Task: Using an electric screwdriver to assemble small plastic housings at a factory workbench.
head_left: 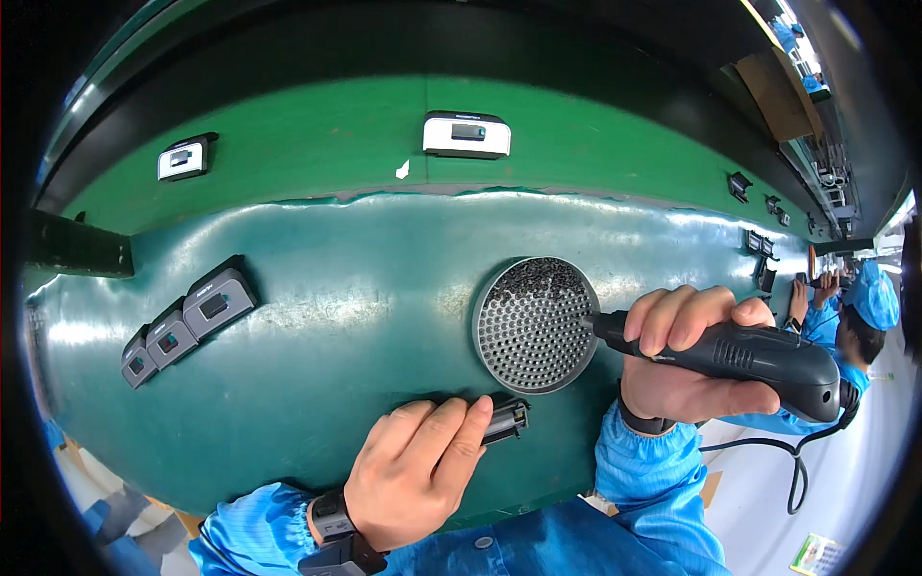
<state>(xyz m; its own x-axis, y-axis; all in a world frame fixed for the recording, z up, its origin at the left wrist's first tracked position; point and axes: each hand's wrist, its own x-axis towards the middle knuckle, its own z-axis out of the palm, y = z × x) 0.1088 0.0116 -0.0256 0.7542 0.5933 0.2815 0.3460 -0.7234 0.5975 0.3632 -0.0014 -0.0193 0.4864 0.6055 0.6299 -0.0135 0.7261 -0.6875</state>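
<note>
My right hand (687,357) grips a black electric screwdriver (759,357) lying sideways. Its tip points left and touches the rim of a round grey perforated tray (531,326) with small dark screws in its holes. My left hand (418,470) lies palm down over a small black and grey device (507,420) near the front edge of the green bench (365,317). Only the device's right end shows past the fingers. Both sleeves are blue, and a dark band sits on each wrist.
Three grey and black devices (182,324) stand in a row at the left. Two white and black units (467,134) (184,157) rest on the green belt behind. More small parts (759,250) lie far right, where a person in blue (860,317) works. The screwdriver's cable (797,461) hangs off the right.
</note>
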